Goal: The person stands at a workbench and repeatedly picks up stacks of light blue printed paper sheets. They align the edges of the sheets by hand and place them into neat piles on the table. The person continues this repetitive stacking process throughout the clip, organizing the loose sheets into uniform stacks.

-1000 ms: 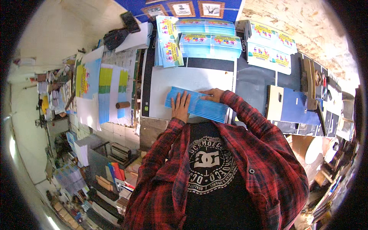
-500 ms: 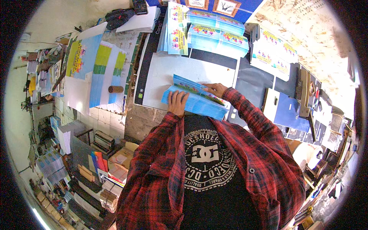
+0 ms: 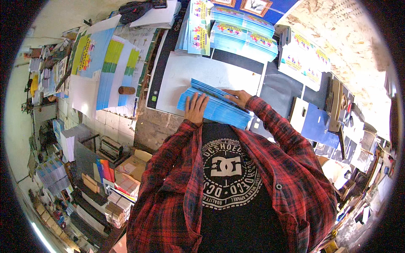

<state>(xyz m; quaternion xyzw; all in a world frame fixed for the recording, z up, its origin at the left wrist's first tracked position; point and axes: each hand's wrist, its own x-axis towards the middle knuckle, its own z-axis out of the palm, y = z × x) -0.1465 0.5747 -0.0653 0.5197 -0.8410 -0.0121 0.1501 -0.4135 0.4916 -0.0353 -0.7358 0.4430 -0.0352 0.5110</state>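
Observation:
A fanned stack of blue printed sheets (image 3: 215,110) lies across the near edge of the table, its edges stepped toward me. My left hand (image 3: 195,109) rests on the left part of the stack, fingers stretched out and slightly apart on top. At the far side, a leaning bundle of sheets (image 3: 204,88) is lifted off the rest, with a narrow dark gap between. My right hand (image 3: 239,98) is closed on the right end of that bundle; its thumb is hidden. Beyond both hands lies a large white sheet (image 3: 177,69).
Stacks of blue printed sheets (image 3: 242,36) stand at the back, with an upright-lying pile (image 3: 199,29) beside them. More prints (image 3: 303,63) lie at the back right. To the left are large printed sheets (image 3: 90,55) and a brown cylinder (image 3: 126,90). A blue board (image 3: 316,122) sits at the right.
The gap between the leaning bundle and the stack has narrowed, covering most of the printed picture inside. My right hand has moved slightly; my left fingers are straighter. The view has shifted a little.

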